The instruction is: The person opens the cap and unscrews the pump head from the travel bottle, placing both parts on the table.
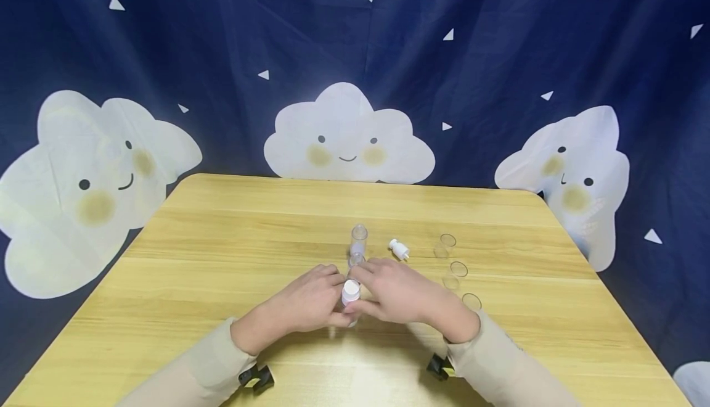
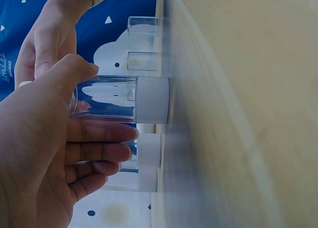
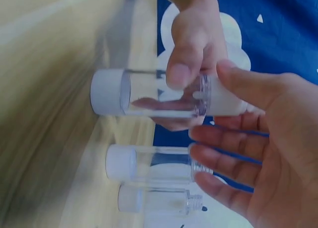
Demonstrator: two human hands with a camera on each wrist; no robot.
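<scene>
Low over the near middle of the table, my left hand [image 1: 312, 299] grips a clear bottle with a white base [image 3: 164, 105] round its transparent body. The bottle stands upright, its base [image 2: 152, 100] right at the tabletop. A white pump top [image 1: 351, 291] sits at the bottle's mouth. My right hand [image 1: 396, 293] pinches this top between thumb and index finger, its other fingers spread loosely beside it in the right wrist view. Just beyond the hands stand two similar clear bottles with white bases, one [image 3: 164, 163] nearer and one [image 3: 166, 200] behind; neither carries a pump.
A loose white pump [image 1: 399, 249] lies on the wooden table [image 1: 249, 228] beyond my right hand. Three clear cylindrical caps, a far one [image 1: 448, 240], a middle one [image 1: 458, 269] and a near one [image 1: 471, 301], stand in a row at right. A blue cloud-print curtain [image 1: 355, 37] hangs behind.
</scene>
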